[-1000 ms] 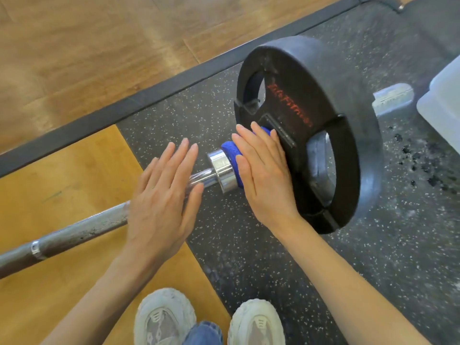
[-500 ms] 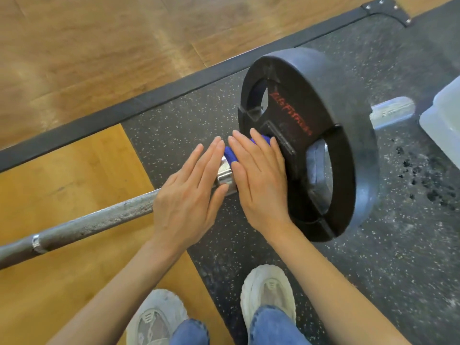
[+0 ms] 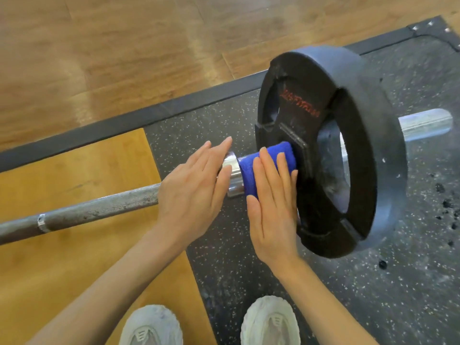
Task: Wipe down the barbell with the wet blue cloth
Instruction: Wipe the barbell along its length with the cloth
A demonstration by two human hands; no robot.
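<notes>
While my flat left hand [image 3: 191, 192] rests on the barbell [image 3: 99, 211], my flat right hand [image 3: 272, 207] presses the blue cloth [image 3: 249, 168] beside the plate [image 3: 361, 150].

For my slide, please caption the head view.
Right hand presses blue cloth around barbell; left hand steadies it.

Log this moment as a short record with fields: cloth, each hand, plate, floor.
cloth: blue cloth wrapped round the barbell sleeve, between collar and plate
right hand: right hand flat, fingers straight, pressing the cloth
left hand: left hand flat on the bar by the collar
plate: black plate on the sleeve, upright
floor: speckled mat, wood beyond
</notes>
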